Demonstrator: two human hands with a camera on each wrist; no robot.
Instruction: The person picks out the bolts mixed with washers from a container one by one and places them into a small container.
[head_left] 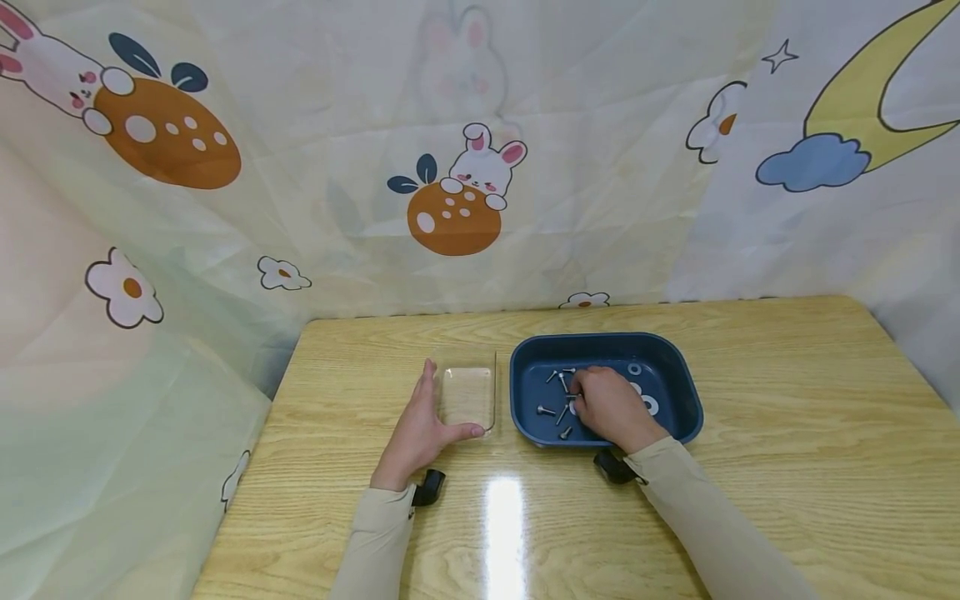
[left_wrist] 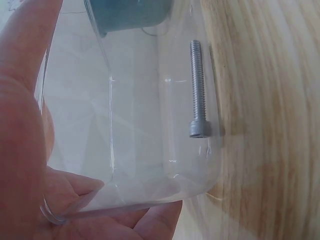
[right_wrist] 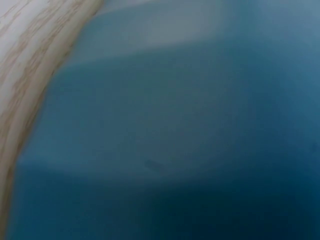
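Observation:
A clear plastic box [head_left: 467, 396] stands on the table, left of a blue tray. My left hand [head_left: 417, 432] holds it by the left and near sides, thumb along the near edge. Inside it, the left wrist view shows one silver socket-head bolt [left_wrist: 198, 90]. My right hand [head_left: 617, 407] reaches down into the blue tray [head_left: 678, 379], fingers bent among loose bolts [head_left: 545, 410]. Its fingertips are mostly hidden, so I cannot tell whether they pinch a bolt. Only the tray's blurred blue wall [right_wrist: 150, 115] fills most of the right wrist view.
Several pale washers [head_left: 650, 405] lie in the right part of the tray, and a darker washer [head_left: 634, 368] near its back wall. The wooden table [head_left: 787, 400] ends at a printed cloth [head_left: 337, 208] behind. Black wrist straps [head_left: 429, 488] sit at both cuffs.

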